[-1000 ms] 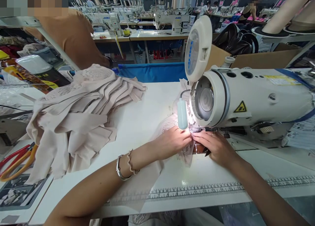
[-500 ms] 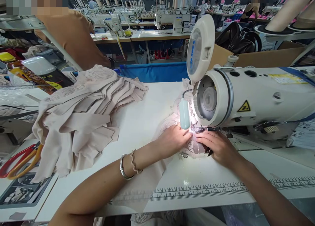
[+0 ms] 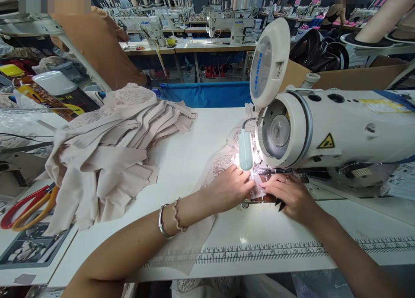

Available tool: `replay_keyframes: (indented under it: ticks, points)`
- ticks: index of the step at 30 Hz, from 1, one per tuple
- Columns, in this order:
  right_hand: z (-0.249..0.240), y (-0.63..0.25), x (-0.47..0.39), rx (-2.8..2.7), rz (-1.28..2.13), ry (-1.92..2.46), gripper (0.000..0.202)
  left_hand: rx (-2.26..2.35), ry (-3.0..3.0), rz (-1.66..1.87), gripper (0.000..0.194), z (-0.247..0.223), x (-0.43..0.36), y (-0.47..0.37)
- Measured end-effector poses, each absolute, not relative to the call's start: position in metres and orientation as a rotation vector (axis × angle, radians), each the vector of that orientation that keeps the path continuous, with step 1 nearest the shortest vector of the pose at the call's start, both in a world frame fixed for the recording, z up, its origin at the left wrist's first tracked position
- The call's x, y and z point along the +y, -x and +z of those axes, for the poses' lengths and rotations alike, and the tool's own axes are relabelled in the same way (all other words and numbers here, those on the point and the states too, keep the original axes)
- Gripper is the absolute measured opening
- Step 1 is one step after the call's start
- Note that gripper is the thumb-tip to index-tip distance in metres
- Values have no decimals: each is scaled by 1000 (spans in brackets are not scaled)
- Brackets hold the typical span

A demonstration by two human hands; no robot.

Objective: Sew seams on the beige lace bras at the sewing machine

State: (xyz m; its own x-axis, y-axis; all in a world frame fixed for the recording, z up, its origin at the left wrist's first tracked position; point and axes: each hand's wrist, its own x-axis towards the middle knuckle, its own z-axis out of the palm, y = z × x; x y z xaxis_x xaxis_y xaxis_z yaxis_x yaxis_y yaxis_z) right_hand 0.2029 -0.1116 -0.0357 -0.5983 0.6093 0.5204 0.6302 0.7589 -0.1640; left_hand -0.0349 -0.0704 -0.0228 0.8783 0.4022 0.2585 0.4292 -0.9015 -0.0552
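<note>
Pale pink lace fabric point(image 3: 223, 161) lies under the head of a white sewing machine point(image 3: 350, 129), and its sheer part trails toward the table's front edge. My left hand point(image 3: 231, 185) is on the fabric left of the needle area, its fingers bent and closed on the cloth. At the right of the needle area, my right hand point(image 3: 287, 194) pinches the fabric's edge with its fingertips. A small dark pointed tool point(image 3: 279, 203) pokes out beneath its curled fingers; the rest of it is hidden. A small lamp point(image 3: 245, 150) lights the needle area, where the needle itself is hidden.
A heap of pale pink pieces point(image 3: 106, 159) covers the table's left side. Orange and red-handled scissors point(image 3: 35, 207) and a spray can point(image 3: 66, 92) lie beyond it. A printed ruler point(image 3: 259, 254) runs along the front edge. Another person point(image 3: 97, 47) stands at the far left.
The lace fabric has moved away from me under the machine, baring more of the surface between my hands. My fingers have shifted slightly on it. The whole view has shifted a little.
</note>
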Motion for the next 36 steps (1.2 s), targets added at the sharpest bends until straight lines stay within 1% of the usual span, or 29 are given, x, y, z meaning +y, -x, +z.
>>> replay_keyframes:
  ticks: [3,6,12,16,20,24,30,32,36]
  points:
    - [-37,-204,-111,-2389,-53,942,20,-578,2917,-369,24,-26,-78,30]
    - [-36,-204,-111,-2374,-74,934,20,-497,2978,-378,27,-32,-85,27]
    - [-35,-204,-113,-2349,-66,929,23,-631,3024,-405,28,-40,-87,28]
    - [-36,-206,-112,-2340,-91,930,20,-657,3093,-424,39,-40,-80,31]
    - [-37,-207,-110,-2363,-129,932,30,-683,3147,-413,38,-35,-73,35]
    - [-41,-210,-108,-2389,-199,938,52,-695,3170,-370,39,-28,-65,39]
    - [-48,-215,-105,-2420,-77,1017,70,-751,3232,-344,46,-23,-54,44]
    - [-47,-215,-105,-2410,-54,1031,72,-796,3267,-365,42,-22,-50,46]
    - [-43,-213,-107,-2421,-94,1011,64,-879,3312,-431,38,-23,-42,48]
